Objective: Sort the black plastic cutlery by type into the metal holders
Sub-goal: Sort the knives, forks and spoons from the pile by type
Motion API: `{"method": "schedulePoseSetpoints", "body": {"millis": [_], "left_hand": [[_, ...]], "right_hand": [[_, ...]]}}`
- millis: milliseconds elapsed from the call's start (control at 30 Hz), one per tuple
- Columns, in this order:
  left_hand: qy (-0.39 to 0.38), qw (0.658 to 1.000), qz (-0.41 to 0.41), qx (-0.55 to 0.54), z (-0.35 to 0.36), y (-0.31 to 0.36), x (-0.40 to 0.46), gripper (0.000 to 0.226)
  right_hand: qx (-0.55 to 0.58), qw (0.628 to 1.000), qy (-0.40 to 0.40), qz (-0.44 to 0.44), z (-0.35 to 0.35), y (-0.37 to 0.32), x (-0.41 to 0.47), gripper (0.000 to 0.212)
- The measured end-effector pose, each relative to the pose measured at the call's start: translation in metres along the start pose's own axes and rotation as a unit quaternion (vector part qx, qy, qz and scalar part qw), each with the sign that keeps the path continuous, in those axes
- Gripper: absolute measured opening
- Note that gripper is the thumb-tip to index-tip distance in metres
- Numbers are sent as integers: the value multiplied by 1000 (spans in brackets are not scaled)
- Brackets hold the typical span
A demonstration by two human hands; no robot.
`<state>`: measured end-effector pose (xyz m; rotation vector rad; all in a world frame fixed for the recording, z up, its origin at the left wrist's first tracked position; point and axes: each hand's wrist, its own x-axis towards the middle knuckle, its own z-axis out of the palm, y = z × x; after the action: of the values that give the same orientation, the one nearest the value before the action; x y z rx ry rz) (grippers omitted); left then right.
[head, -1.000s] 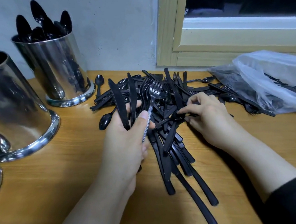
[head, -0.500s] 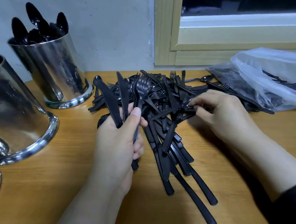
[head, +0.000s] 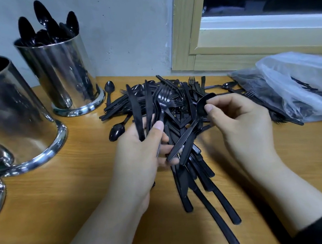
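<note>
Nearest the camera, long glossy black knife handles (head: 215, 213) fan out from the pile across the wood-grain table (head: 67, 221), slim and flat with rounded ends. Above them the left hand (head: 138, 156) clenches a mixed bunch upright: two flat knives (head: 136, 112) with faintly serrated edges and a fork (head: 162, 99) with four thin tines, the thumb pressed across their handles. The right hand (head: 241, 119) pinches the smooth oval bowl of a spoon (head: 189, 130) between thumb and forefinger, its handle slanting down to the left hand's fingers. Behind the hands lies the tangled pile of cutlery (head: 173, 94), shiny black plastic, with loose spoons at its left edge. To the right a crumpled translucent plastic bag (head: 299, 85) holds more forks. At the left stand polished, mirror-like cylindrical metal holders with flared bases: the near holder (head: 11, 121) shows fork tines at its rim, the far holder (head: 62, 76), by the grey wall, is packed with spoons, bowls up.
</note>
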<state>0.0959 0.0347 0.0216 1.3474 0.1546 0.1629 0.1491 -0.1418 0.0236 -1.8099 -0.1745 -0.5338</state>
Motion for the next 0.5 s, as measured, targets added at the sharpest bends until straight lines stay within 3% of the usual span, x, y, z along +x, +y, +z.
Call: {"method": "schedulePoseSetpoints", "body": {"millis": [233,500], "left_hand": [[-47,998,-4,42,9,-6,-9,11],[-26,999,-11,30,10,-12,-8,8]], "right_hand": [[-68,996,2,-58,14,-8,-10,14],[-121,990,-8,-76,18,-6,-12,7]]}}
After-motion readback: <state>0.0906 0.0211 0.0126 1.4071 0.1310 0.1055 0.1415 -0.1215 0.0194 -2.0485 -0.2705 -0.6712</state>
